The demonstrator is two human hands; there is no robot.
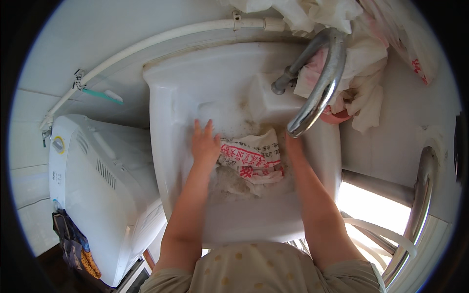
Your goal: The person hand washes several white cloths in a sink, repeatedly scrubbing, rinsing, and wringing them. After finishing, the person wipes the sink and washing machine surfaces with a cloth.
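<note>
A wet, crumpled white cloth or bag [253,154] with red and dark printing lies in the basin of a white sink [253,227]. At its left edge is my left hand [206,144], fingers spread, with the fingertips pointing up the basin. Near the right side of the cloth, my right hand [294,146] is mostly hidden beneath the end of the curved chrome spout [315,99]; whether it touches anything cannot be told. Murky water or suds surround the cloth.
Left of the sink stands a white appliance [113,172] with dials. A toothbrush [104,96] hangs from the white wall pipe [146,42]. Pale plastic bags [366,73] crowd the upper right beside a pink dish [335,117]. Metal pipes [421,197] run at the lower right.
</note>
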